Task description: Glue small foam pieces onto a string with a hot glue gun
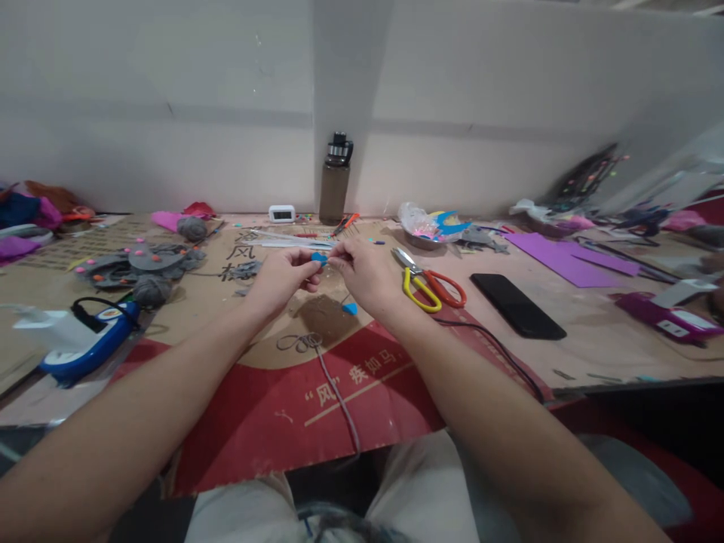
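Observation:
Between my hands, over the cardboard, is a small blue piece that looks like foam or felt. My left hand pinches it from the left with thumb and forefinger. My right hand has its fingertips pressed together at the piece's right edge; whether they grip the piece too is hard to make out. A second blue scrap lies on the cardboard just below my right hand. Nearer to me a thin grey cord runs from a loose coil down over the red print.
Right of my hands lie scissors, a black phone and purple sheets. Behind stand a bottle, a small white clock and a filled bowl. At left are grey pieces and a blue power strip.

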A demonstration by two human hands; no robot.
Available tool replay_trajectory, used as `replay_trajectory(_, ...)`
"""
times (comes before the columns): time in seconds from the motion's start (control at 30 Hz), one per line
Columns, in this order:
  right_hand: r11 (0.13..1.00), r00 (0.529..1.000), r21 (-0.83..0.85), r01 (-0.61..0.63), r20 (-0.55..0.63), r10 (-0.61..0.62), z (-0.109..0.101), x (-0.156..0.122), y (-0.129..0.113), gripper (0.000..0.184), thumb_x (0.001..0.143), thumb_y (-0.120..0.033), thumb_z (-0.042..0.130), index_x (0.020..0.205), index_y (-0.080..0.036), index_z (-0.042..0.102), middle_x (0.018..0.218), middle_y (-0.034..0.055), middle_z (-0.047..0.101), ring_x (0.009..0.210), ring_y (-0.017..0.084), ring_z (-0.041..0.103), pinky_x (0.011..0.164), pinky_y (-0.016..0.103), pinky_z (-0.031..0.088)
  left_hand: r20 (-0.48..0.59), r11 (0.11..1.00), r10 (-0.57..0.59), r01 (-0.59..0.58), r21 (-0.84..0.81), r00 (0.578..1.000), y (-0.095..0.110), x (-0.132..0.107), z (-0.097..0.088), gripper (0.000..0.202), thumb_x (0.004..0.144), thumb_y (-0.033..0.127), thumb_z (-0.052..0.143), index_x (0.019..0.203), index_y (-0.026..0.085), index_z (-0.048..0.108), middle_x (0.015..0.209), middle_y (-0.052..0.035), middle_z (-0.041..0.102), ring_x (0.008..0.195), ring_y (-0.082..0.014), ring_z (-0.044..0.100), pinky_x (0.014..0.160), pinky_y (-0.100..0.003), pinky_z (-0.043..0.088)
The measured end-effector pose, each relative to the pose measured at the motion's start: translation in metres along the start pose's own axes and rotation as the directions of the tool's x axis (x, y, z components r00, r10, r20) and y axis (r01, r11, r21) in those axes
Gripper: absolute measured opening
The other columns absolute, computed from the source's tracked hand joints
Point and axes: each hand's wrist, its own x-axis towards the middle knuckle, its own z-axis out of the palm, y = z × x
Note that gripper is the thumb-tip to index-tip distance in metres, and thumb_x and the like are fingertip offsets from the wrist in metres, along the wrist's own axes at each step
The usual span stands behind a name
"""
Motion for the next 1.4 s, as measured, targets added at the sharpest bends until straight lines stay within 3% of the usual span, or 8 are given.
replay_trajectory(0.8,0.998,1.0,-0.053,-0.014,-0.007,0.014,-0.0014,-0.0017,-0.0004,0.005,0.08,-0.019,0.056,0.078,-0.019,0.061,0.081,0.0028,0.057,0.072,0.013,0.049,0.067,0.027,0.037,0.062,0.999,0.007,-0.01,0.044,0.998,0.0004,-0.0002,0.0005,0.013,0.07,0.024,0.066,0.077,0.014,0.062,0.065,-0.0015,0.058,0.052,-0.0085,0.053,0.051,-0.023,0.046)
replay_trajectory(1.4,0.999,0.999,0.008,0.04,0.01,-0.04,-0.0021,-0.0007,-0.0018,0.007,0.078,-0.014,0.053,0.081,-0.018,0.057,0.083,0.0038,0.058,0.077,0.014,0.051,0.07,0.029,0.039,-0.001,0.993,0.024,-0.024,0.113,1.0,0.004,0.0,0.0,0.014,0.073,0.027,0.063,0.071,0.013,0.062,0.057,-0.0014,0.058,0.047,-0.0088,0.051,0.048,-0.022,0.043)
